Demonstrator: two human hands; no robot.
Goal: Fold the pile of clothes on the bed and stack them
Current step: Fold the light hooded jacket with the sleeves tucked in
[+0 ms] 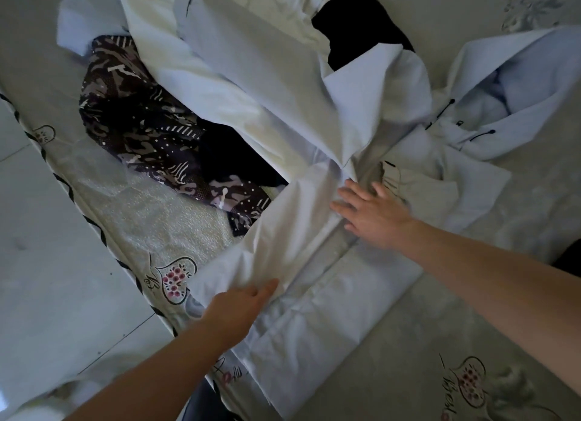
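Your right hand (374, 214) lies flat on the pale blue jacket (330, 295), fingers (353, 194) straight and slightly spread, pressing the smooth cloth near the middle of the garment where a fold runs along it. Your left hand (240, 301) rests at the jacket's near edge with its fingers tucked under or into a loose fold of the fabric, so you cannot tell from here whether they pinch it or only touch it. The jacket is thin, matte and lightly creased, spread lengthwise across the bed (440, 326), and its hood (515, 84) with dark cord ends lies open toward the far right. Beyond it sits the pile of clothes (220, 75): a cream-white garment (157, 37) draped over a dark patterned piece (141, 128) with camouflage blotches, dots and stripes, and a plain black item (361, 27) showing behind. The bed cover is pale, faintly textured, printed with heart outlines holding small pink flowers (174, 279), and trimmed with a black-and-white twisted edge (94, 225). To the left lies a light tiled floor (47, 247).
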